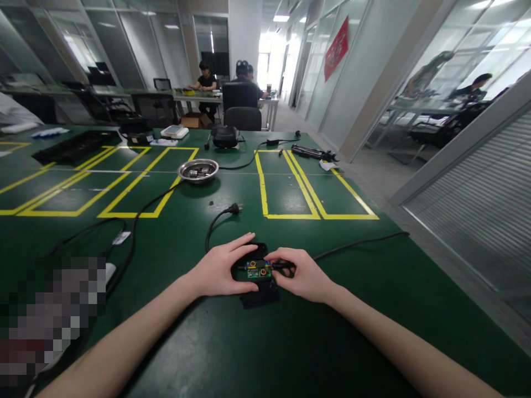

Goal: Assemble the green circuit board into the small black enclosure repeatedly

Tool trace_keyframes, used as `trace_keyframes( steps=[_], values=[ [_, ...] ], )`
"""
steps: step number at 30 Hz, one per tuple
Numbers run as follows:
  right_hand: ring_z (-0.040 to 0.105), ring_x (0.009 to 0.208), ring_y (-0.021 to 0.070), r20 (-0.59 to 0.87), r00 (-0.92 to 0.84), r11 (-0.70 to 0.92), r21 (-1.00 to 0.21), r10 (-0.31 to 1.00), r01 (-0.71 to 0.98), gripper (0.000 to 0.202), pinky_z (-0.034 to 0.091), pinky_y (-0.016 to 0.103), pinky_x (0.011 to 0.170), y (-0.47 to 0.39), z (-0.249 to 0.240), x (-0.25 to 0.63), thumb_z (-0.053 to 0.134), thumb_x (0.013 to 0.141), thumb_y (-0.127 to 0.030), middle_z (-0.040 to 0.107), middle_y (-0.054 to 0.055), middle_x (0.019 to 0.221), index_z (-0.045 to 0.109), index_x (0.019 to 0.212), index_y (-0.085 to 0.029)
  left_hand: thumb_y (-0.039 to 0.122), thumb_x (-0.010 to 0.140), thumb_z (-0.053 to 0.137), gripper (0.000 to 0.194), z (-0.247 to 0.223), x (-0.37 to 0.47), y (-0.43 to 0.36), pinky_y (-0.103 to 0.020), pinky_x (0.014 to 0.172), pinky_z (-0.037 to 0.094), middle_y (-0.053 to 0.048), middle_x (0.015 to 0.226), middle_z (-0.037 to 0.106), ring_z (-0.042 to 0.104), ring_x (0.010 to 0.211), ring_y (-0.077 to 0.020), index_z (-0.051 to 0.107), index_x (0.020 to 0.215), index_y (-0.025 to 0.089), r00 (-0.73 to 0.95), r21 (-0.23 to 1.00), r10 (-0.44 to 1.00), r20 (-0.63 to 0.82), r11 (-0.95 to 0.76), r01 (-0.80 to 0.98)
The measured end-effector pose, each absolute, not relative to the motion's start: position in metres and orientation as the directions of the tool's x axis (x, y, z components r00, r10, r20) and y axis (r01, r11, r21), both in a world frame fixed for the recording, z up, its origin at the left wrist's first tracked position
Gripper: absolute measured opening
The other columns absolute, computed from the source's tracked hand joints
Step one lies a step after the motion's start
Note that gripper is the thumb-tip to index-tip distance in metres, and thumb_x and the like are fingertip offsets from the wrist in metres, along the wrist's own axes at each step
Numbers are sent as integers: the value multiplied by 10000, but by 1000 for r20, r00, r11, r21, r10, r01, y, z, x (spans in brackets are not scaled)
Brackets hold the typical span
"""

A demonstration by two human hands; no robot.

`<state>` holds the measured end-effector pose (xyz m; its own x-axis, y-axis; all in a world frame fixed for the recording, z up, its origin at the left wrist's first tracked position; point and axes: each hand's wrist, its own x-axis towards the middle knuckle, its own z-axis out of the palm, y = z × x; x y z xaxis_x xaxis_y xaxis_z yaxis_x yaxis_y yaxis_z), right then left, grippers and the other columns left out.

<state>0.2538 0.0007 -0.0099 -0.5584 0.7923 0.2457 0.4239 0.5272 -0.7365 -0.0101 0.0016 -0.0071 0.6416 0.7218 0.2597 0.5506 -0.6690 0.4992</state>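
Two hands (pixel 215 270), fingers (pixel 246 288) around a green circuit board (pixel 258 270).

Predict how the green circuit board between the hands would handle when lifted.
The circuit board is probably fragile: its components lie exposed. Being small, it's likely light. If attached, the black cable at the right hand might tug it.

L hand (pixel 219 269) & R hand (pixel 306 275) bare, f'arms (pixel 155 309) likewise.
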Motion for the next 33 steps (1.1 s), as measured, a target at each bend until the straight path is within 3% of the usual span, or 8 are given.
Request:
trace_keyframes(
  steps=[5,9,13,19,24,33],
  values=[
    [645,658,139,254,-522,505,-753,814,421,173,499,247,601,2,-10,253,645,847,-164,758,51,878,755,981,-173,493,806,831,599,-1,-11,0,-467,1170,481,-192,1597,488,539,1435,-326,608,1278,197,653,565,712,259,-660,496],
    [625,625,129,268,-535,528,-739,801,419,150,495,248,595,4,-9,253,658,867,-171,758,47,858,762,975,-175,431,798,822,456,7,-19,-2,-470,1122,505,-180,1463,595,605,1331,-325,633,1144,202,623,539,725,293,-663,519],
    [632,651,131,268,-544,532,-738,796,415,146,495,241,603,5,-11,254,662,878,-179,758,50,873,768,979,-179,429,775,828,477,11,-24,-2,-472,1056,533,-157,1352,633,623,1237,-322,653,1159,207,640,515,716,279,-674,529],
    [569,594,108,256,-579,551,-723,774,417,180,468,235,568,4,-8,257,708,873,-254,713,34,839,766,1021,-170,344,761,813,444,7,-19,1,-499,1093,502,-144,1372,620,587,1266,-330,678,1164,215,657,492,695,292,-698,520],
    [579,620,108,273,-604,576,-719,749,389,267,521,265,600,4,-6,258,790,835,-317,709,71,1013,765,1061,-177,298,804,767,371,4,-17,2,-491,1089,508,-141,1350,631,593,1262,-316,683,1155,208,627,498,710,321,-689,526],
    [554,648,75,299,-619,611,-694,726,381,293,514,248,573,6,-14,260,807,812,-275,575,102,1284,713,1079,-200,323,875,710,351,5,-16,1,-489,1100,489,-142,1372,622,587,1272,-313,664,1206,214,631,483,702,330,-700,526]
  ],
)
